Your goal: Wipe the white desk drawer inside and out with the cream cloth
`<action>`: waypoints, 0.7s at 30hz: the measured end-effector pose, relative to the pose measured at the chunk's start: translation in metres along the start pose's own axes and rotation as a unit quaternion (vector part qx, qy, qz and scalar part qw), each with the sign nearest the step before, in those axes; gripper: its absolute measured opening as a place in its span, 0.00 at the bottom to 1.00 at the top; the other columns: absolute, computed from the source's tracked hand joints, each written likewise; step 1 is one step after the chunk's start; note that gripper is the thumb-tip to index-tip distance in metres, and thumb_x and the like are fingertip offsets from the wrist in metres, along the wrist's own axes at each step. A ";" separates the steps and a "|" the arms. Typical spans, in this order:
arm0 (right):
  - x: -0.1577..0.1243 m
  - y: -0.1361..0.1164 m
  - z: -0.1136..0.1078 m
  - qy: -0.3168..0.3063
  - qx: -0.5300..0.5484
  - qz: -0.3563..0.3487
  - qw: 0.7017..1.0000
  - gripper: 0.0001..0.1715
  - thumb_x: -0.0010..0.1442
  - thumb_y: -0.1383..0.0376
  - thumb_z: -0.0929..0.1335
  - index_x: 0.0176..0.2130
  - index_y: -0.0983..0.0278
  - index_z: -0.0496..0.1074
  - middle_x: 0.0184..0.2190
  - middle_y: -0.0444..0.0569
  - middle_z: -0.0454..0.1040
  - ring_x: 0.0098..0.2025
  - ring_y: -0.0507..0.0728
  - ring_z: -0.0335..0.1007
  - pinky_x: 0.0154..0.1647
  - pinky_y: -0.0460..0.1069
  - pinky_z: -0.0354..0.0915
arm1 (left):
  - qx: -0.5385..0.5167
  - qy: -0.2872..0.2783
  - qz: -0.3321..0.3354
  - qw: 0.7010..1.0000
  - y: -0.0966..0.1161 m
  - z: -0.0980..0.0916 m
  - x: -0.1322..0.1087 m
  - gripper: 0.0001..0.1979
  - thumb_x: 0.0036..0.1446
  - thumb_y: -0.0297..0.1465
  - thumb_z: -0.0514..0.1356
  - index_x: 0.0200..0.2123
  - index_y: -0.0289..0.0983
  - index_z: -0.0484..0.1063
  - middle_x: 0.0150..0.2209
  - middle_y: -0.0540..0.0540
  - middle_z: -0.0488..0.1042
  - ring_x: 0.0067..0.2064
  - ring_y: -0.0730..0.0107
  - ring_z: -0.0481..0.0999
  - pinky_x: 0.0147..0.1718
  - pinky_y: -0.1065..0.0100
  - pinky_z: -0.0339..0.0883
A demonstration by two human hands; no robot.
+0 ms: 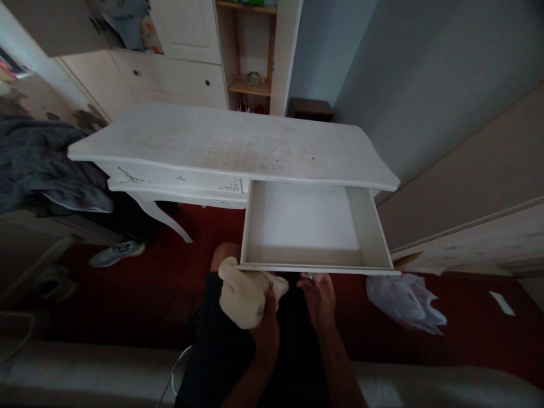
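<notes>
Below the drawer's front edge, my left hand [269,317] is closed around a cream-coloured cloth [242,297], which bunches up against the drawer front. To its right, my right hand [319,294] has its fingers curled at a small knob [310,276] on the front of the pulled-out drawer [304,226]. Nothing lies inside the white drawer. It belongs to a white desk [238,136] with curved legs and dark smudges across its top. A second, closed drawer [182,177] with carved trim sits on the left.
Grey clothing [42,164] is heaped at the left. A sneaker [117,254] rests on the red floor, and a clear plastic bag [406,300] is on the right. Behind the desk stands a white cabinet [182,73] with open shelves. A white cable [172,374] runs beside my leg.
</notes>
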State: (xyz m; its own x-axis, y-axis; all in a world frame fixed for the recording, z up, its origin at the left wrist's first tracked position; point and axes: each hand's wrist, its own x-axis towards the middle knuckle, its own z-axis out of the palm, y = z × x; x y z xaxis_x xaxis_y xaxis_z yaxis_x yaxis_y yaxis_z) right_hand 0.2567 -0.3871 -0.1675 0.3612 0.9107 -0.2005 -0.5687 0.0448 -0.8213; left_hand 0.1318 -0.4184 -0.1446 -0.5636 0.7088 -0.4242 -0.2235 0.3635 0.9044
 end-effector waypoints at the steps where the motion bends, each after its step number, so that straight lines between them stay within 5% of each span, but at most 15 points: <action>1: 0.000 -0.001 -0.002 -0.006 -0.007 0.008 1.000 0.20 0.54 0.52 0.78 0.37 0.59 0.71 0.33 0.44 0.81 0.28 0.54 0.77 0.34 0.51 0.74 | -0.009 -0.021 -0.010 1.000 -0.005 0.005 -0.003 0.23 0.53 0.43 0.68 0.49 0.39 0.74 0.57 0.39 0.78 0.68 0.48 0.65 0.69 0.49 0.56; 6: -0.003 -0.011 -0.020 -0.001 -0.080 0.041 0.996 0.22 0.54 0.49 0.78 0.40 0.59 0.73 0.39 0.47 0.82 0.34 0.58 0.80 0.43 0.57 0.76 | -0.063 -0.134 0.009 0.989 -0.011 0.030 -0.018 0.35 0.47 0.45 0.71 0.56 0.38 0.68 0.60 0.33 0.75 0.63 0.47 0.72 0.64 0.52 0.64; 13: -0.038 -0.032 -0.039 -0.045 -0.251 -0.036 0.966 0.33 0.58 0.48 0.75 0.58 0.56 0.71 0.60 0.56 0.74 0.63 0.66 0.70 0.66 0.64 0.63 | -0.090 -0.266 0.008 0.960 0.000 0.030 -0.038 0.44 0.54 0.44 0.67 0.67 0.36 0.53 0.64 0.30 0.69 0.63 0.51 0.72 0.64 0.54 0.61; 17: -0.066 -0.031 -0.024 -0.038 -0.393 -0.140 0.908 0.44 0.61 0.55 0.74 0.70 0.55 0.57 0.70 0.57 0.61 0.70 0.66 0.59 0.69 0.65 0.58 | -0.106 -0.309 0.018 0.945 0.004 0.021 -0.042 0.39 0.60 0.50 0.61 0.68 0.38 0.56 0.69 0.34 0.63 0.67 0.54 0.67 0.67 0.56 0.57; 21: -0.071 -0.026 0.001 -0.111 -0.508 -0.261 0.813 0.44 0.66 0.61 0.69 0.74 0.54 0.50 0.72 0.56 0.56 0.73 0.67 0.51 0.71 0.67 0.55 | -0.099 -0.286 -0.002 0.953 0.005 0.007 -0.031 0.39 0.56 0.61 0.58 0.58 0.38 0.72 0.66 0.36 0.69 0.70 0.54 0.62 0.70 0.59 0.51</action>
State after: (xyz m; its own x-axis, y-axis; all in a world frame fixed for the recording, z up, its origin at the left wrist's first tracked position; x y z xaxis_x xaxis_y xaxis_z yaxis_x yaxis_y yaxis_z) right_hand 0.2455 -0.4526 -0.1314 0.1519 0.9335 0.3249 0.5645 0.1879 -0.8038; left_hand 0.1538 -0.4345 -0.1269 -0.0493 0.9419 -0.3324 -0.4028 0.2858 0.8695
